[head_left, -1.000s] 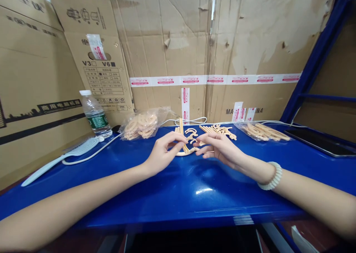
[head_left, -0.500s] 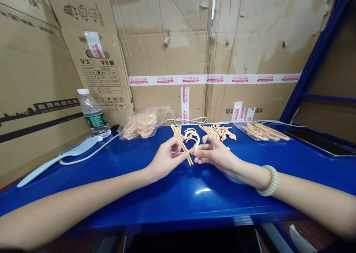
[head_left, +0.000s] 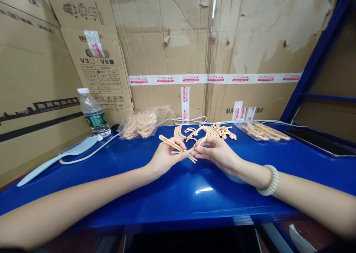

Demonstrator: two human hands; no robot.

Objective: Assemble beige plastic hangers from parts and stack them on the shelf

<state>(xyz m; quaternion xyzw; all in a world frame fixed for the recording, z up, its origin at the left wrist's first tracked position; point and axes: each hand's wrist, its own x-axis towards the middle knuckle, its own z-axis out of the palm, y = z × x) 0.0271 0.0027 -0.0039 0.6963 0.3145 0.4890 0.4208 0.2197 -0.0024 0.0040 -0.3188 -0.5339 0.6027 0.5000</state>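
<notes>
My left hand (head_left: pixel 164 157) pinches a straight tan wooden strip (head_left: pixel 174 146) that slants across its fingertips, low over the blue table (head_left: pixel 194 186). Close beside it, my right hand (head_left: pixel 215 152) grips a small curved tan piece (head_left: pixel 200 141) between thumb and fingers; the fingertips of both hands almost meet. A white bead bracelet (head_left: pixel 270 180) circles my right wrist. Just behind the hands lie loose curved and straight tan pieces (head_left: pixel 207 130).
A clear bag of tan pieces (head_left: pixel 141 122) lies at the back left, another bag (head_left: pixel 263 131) at the back right. A water bottle (head_left: pixel 94 113), a white comb (head_left: pixel 59 157) and a white cable (head_left: pixel 91 153) sit left. A dark tablet (head_left: pixel 322 142) lies right. Cardboard walls (head_left: pixel 172 42) stand behind.
Both hands lifted pieces off the table and drew together. The straight strip in my left hand has tilted from nearly upright to a flatter slant.
</notes>
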